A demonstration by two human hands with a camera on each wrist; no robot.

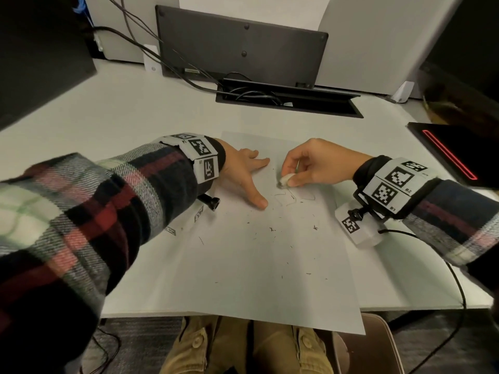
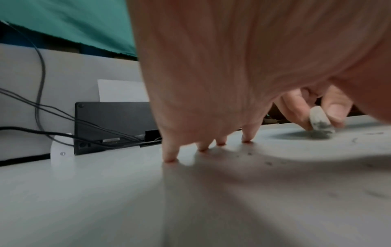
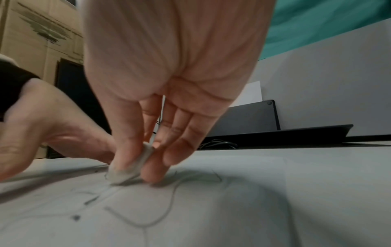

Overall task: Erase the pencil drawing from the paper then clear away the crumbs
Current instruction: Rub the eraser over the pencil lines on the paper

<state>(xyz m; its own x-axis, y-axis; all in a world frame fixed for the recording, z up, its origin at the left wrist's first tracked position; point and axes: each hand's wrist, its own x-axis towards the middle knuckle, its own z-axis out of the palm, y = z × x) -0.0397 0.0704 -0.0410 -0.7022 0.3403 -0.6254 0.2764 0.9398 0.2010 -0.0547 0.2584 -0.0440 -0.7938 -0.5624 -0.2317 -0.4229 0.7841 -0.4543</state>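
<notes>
On the white worktop [image 1: 108,109] lay one sheet of paper [image 1: 256,279], its near edge hanging past the worktop's front. Two hands worked over it. One small white eraser [image 1: 285,180], grey with smudge at its lower end, was pinched between the thumb and fingertips of the right hand [image 1: 316,163] and touched the paper at the upper part of the sheet. Just below it sat one faint pencil drawing [image 1: 294,197] of a few rounded outlines; its shape was hard to make out, perhaps partly rubbed away. Dozens of dark crumbs [image 1: 272,230] lay scattered across the middle of the sheet, too small and many to count. The left hand [image 1: 243,174] lay spread with straight fingers and thumb pressed flat on the paper's left part, gripping nothing. From the left wrist view its palm blocked much of the scene. Both forearms wore plaid sleeves and came in from the sides, wrists low over the worktop. One dark panel [image 1: 243,47] stood behind, cables trailing beside it.
</notes>
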